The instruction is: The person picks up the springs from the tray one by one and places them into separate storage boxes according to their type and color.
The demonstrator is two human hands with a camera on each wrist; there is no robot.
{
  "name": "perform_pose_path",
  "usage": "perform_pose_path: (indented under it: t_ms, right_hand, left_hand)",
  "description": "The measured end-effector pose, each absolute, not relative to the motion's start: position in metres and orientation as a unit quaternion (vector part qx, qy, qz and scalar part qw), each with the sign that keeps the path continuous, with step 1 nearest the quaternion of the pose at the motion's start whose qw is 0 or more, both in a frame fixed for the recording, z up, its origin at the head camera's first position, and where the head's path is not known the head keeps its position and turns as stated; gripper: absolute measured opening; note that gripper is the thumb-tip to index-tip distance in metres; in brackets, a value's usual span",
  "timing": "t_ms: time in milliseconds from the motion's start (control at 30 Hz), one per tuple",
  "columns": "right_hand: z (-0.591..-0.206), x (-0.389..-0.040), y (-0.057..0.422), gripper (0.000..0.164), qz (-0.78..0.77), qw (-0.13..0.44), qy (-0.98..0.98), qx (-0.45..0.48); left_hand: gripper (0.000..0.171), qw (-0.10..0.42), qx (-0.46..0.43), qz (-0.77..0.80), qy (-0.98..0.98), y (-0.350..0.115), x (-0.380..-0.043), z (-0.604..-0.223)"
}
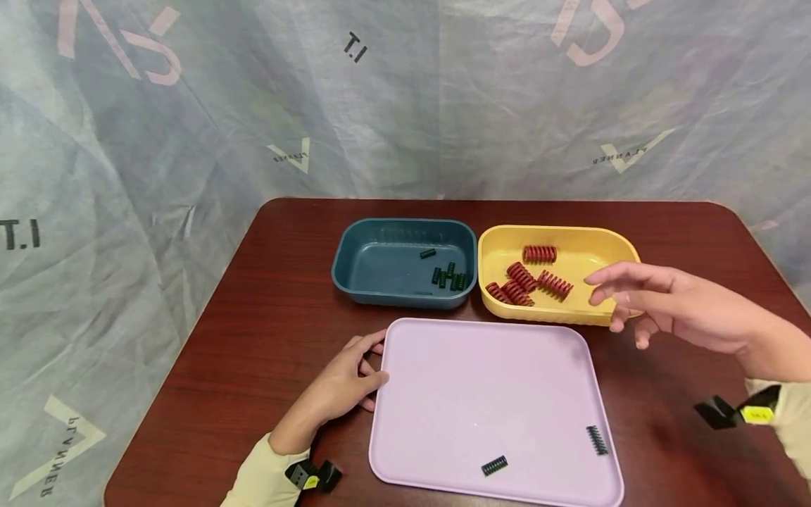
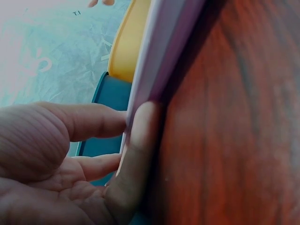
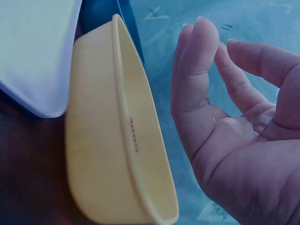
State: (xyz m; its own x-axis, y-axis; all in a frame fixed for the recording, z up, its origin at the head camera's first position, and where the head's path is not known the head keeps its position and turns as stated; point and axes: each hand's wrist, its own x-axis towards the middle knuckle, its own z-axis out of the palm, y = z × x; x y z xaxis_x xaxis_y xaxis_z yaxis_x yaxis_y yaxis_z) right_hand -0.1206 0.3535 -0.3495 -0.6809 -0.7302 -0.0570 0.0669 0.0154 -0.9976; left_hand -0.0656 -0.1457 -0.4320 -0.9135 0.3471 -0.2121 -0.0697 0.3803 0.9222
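Note:
My left hand (image 1: 345, 377) holds the left edge of a lilac tray (image 1: 469, 394). In the left wrist view, the thumb and fingers of that hand (image 2: 93, 154) lie on either side of the tray's rim. Two dark coil springs rest on the tray: one spring (image 1: 494, 465) near the front edge, another spring (image 1: 597, 440) by the right edge. Over the right end of a yellow bin (image 1: 602, 243) hovers my right hand (image 1: 678, 306), fingers loosely bent with nothing between them. Several red coil springs (image 1: 555, 284) lie in that bin.
A teal bin (image 1: 380, 271) stands left of the yellow one, with several small dark springs (image 1: 442, 277) mostly in its right part. Both bins sit behind the tray on a reddish-brown table (image 1: 253, 352). A grey printed cloth (image 1: 393, 105) hangs behind the table.

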Motion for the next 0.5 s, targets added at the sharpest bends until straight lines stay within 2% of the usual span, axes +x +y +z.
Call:
perform_pose_path:
  t_ms: [133, 500]
  right_hand:
    - [-0.362, -0.105, 0.363, 0.051, -0.674, 0.3, 0.62, -0.267]
    - [-0.385, -0.061, 0.361, 0.05, -0.642, 0.249, 0.703, -0.179]
  left_hand:
    - [0.067, 0.19, 0.084, 0.549, 0.81, -0.146, -0.066, -0.432]
    - [0.068, 0.191, 0.083, 0.55, 0.809, -0.145, -0.065, -0.43]
